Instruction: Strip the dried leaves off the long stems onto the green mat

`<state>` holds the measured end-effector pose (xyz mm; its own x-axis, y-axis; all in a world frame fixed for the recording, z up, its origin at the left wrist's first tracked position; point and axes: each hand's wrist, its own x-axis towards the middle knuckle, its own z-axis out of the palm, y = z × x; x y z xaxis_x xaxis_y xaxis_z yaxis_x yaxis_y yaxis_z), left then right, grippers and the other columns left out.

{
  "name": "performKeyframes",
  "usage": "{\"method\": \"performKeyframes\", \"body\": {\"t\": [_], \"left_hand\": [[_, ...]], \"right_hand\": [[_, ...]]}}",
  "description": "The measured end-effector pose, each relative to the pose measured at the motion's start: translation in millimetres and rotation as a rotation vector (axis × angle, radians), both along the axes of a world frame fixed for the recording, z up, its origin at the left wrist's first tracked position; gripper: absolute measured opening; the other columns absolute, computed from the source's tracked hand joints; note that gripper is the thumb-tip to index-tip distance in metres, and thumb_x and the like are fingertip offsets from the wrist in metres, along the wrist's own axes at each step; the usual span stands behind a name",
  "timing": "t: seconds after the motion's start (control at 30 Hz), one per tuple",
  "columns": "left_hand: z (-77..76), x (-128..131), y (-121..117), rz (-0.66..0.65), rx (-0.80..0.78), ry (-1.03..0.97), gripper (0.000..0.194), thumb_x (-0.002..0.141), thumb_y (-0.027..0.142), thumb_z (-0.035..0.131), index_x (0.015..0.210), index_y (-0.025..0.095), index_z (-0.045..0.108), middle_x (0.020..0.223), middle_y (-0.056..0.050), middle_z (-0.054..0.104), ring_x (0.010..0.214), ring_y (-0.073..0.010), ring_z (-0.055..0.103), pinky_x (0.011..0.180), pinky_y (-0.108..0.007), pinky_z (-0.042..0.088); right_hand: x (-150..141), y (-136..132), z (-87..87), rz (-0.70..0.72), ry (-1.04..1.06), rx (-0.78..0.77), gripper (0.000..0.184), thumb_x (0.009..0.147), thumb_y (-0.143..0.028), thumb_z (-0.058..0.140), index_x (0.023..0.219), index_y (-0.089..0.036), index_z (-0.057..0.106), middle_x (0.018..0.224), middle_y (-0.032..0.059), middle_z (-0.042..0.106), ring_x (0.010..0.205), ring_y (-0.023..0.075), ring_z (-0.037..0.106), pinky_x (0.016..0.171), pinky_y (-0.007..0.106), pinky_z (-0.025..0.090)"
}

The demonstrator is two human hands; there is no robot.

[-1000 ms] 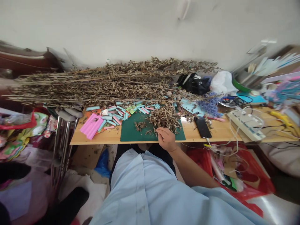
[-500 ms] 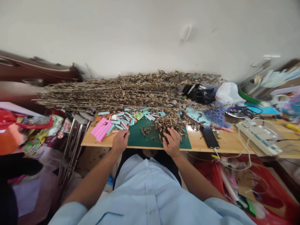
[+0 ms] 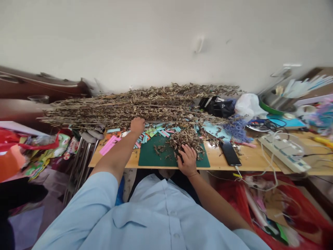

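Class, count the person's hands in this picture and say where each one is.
2. The left hand is at the edge of the dried branches; the right hand rests on dried leaves on the green cutting mat.

rough, brittle dry branches [image 3: 130, 107], matt brown from end to end! under them, smooth pale wood tabletop [image 3: 249, 159] with a soft varnish sheen, then a matt green plastic cutting mat [image 3: 151, 156]. and look, a glossy black glass phone [image 3: 229, 152]! matt pink paper strips [image 3: 110, 144], shiny metal legs [image 3: 85, 159], crinkly white plastic bag [image 3: 247, 106], slick red plastic bag [image 3: 286, 205], soft pale blue cloth shirt [image 3: 166, 211].
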<state>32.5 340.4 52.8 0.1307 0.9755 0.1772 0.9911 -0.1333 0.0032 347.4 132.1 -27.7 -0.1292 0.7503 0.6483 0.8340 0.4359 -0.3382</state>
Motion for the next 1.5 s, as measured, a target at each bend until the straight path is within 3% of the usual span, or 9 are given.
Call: {"method": "performKeyframes", "body": {"t": [0.17,0.37,0.53,0.83,0.97,1.17,1.33,1.5], "left_hand": [[7.4,5,7,0.001,-0.006,0.049,0.029,0.087,0.027,0.049,0.101,0.016,0.071,0.107,-0.019,0.063,0.111,-0.0348,0.054,0.090,-0.045,0.039],[31.3,3,10,-0.073,0.015,0.080,0.030,0.087,0.022,0.044,0.106,0.010,0.065,0.106,-0.023,0.066,0.106,-0.0337,0.058,0.092,-0.045,0.038],[62.7,-2,15,-0.061,0.046,0.013,0.034,0.088,0.024,0.043,0.112,0.016,0.065,0.109,-0.018,0.068,0.105,-0.0298,0.060,0.089,-0.038,0.041],[123.5,-24,23,-0.205,0.228,0.031,0.044,0.092,0.031,0.037,0.122,0.019,0.067,0.106,-0.014,0.069,0.105,-0.0289,0.062,0.091,-0.038,0.043],[152.1,-22,23,-0.244,0.231,0.039,0.043,0.094,0.033,0.036,0.121,0.020,0.066,0.111,-0.014,0.070,0.106,-0.0290,0.063,0.091,-0.037,0.043],[193.3,-10,15,0.011,0.270,-0.049,0.040,0.096,0.039,0.036,0.120,0.021,0.062,0.101,-0.012,0.072,0.094,-0.0285,0.065,0.079,-0.033,0.044],[220.9,1,1,-0.011,0.312,-0.079,0.040,0.098,0.041,0.034,0.120,0.024,0.062,0.101,-0.009,0.072,0.093,-0.0275,0.065,0.078,-0.032,0.044],[240.8,26,-19,-0.018,0.239,-0.026,0.039,0.098,0.042,0.037,0.119,0.020,0.061,0.098,-0.011,0.071,0.098,-0.0294,0.065,0.084,-0.036,0.045]], "right_hand": [[0,1,-0.2,0.001,0.008,-0.010,0.031,0.087,-0.021,0.059,0.117,-0.022,0.062,0.145,0.0101,0.054,0.141,0.0276,0.043,0.118,0.053,0.029],[0,2,1.3,0.017,0.016,-0.011,0.033,0.085,-0.020,0.058,0.118,-0.023,0.062,0.145,0.0094,0.054,0.141,0.0277,0.043,0.118,0.053,0.029],[1,2,3.9,0.017,0.003,-0.019,0.032,0.086,-0.020,0.058,0.117,-0.022,0.063,0.145,0.0093,0.054,0.141,0.0274,0.042,0.119,0.052,0.029],[0,3,3.8,0.014,0.001,-0.012,0.030,0.086,-0.019,0.056,0.116,-0.022,0.063,0.143,0.0100,0.056,0.140,0.0263,0.043,0.118,0.052,0.028],[0,3,3.1,0.024,0.006,-0.001,0.031,0.085,-0.019,0.057,0.116,-0.022,0.064,0.143,0.0100,0.056,0.140,0.0264,0.044,0.118,0.052,0.028],[-2,4,1.8,0.017,0.001,0.019,0.031,0.086,-0.019,0.055,0.116,-0.022,0.064,0.142,0.0102,0.056,0.139,0.0269,0.045,0.118,0.052,0.030],[-2,5,-0.1,0.015,-0.014,0.033,0.032,0.085,-0.019,0.056,0.115,-0.022,0.065,0.142,0.0101,0.057,0.139,0.0273,0.045,0.117,0.052,0.030],[-1,4,-1.8,0.018,0.003,0.046,0.030,0.086,-0.018,0.056,0.114,-0.022,0.064,0.142,0.0101,0.057,0.138,0.0273,0.046,0.117,0.053,0.029]]}}
